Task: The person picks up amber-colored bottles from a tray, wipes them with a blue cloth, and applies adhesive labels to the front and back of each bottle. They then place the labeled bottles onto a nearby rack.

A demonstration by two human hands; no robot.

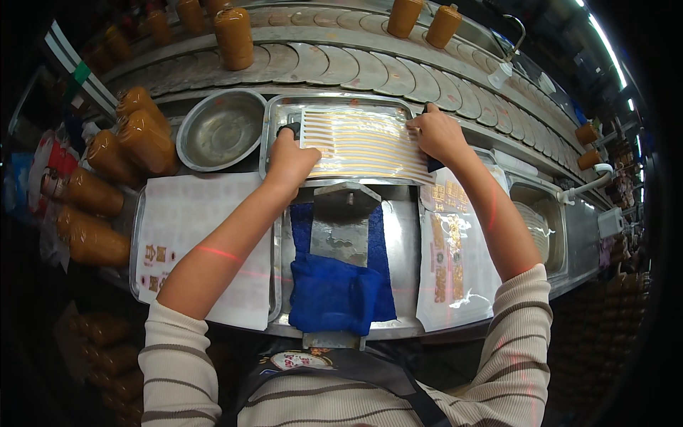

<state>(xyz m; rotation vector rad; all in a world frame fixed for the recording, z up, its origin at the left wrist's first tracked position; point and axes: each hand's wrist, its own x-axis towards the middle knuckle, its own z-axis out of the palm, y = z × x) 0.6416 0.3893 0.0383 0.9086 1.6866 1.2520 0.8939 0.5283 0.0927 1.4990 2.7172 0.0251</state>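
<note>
A glossy sheet with gold and white stripes (363,146) lies in a shallow metal tray (356,101) at the back middle. My left hand (290,158) is closed at the sheet's left edge, thumb pointing over the stripes. My right hand (437,133) grips the sheet's upper right edge, its fingers bent. Small dark coverings show at fingertips of both hands. In front of the tray, a metal stand (340,224) rises, with a folded blue cloth (334,295) on its near part.
On the left, white sheets (206,213) with small gold motifs rest on a tray; a similar glossy sheet (455,263) lies right. A metal bowl (222,132), several brown wrapped bottles (146,139), a conveyor of overlapping plates (313,64) and a sink (541,213) surround the workplace.
</note>
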